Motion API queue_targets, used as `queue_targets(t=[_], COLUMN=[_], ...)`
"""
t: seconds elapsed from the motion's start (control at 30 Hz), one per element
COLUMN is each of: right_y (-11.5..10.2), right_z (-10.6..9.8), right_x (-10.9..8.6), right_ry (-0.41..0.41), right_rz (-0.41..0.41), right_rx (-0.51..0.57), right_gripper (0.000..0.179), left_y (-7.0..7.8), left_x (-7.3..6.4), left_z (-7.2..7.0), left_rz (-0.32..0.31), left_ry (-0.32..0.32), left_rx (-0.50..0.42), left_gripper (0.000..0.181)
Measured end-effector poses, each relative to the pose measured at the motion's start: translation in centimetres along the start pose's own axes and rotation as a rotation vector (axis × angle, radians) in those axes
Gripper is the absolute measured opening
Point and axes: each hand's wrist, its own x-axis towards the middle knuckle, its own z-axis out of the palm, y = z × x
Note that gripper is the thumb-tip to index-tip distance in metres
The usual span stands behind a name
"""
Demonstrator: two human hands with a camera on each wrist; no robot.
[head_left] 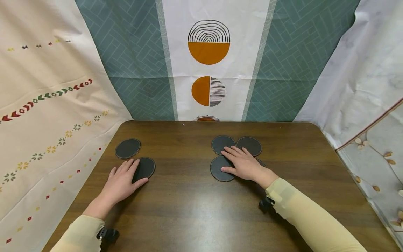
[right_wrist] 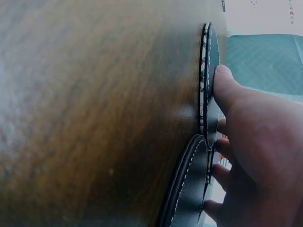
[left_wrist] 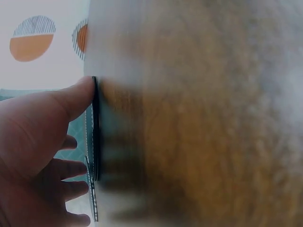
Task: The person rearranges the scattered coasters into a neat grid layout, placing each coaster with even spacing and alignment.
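Black discs [head_left: 217,168] under right hand [head_left: 244,164]

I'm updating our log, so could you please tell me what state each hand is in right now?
Left hand: open, touching a dark round disc, gripping nothing.
Right hand: open, touching another dark round disc, gripping nothing.

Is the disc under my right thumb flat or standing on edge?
Flat: the disc faces up, its rim along the table.
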Motion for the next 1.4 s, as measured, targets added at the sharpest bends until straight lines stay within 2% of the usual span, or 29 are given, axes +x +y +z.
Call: queue_targets(t=[0.67,0.9,1.4], right_y=[-1.0,-0.8,-0.8], right_z=[-0.8,-0.9,-1.0], right_x=[-0.4,-0.2,-0.2], right_ry=[-0.042,-0.037,-0.05], right_rz=[0.013,0.016,0.016], right_rx=[-0.016,-0.024,-0.025], right_gripper=[0.081,0.082,0.082], left_y=[-0.3,-0.4,0.1], left_x=[-0.1,0.3,0.8], left_z=[0.2,0.2,-0.3], left_rz=[0.001,0.007,0.041], left_ry=[-0.011,-0.005,0.017], left_rx=[0.002,-0.005,0.051], left_gripper=[0.098,0.099,0.098])
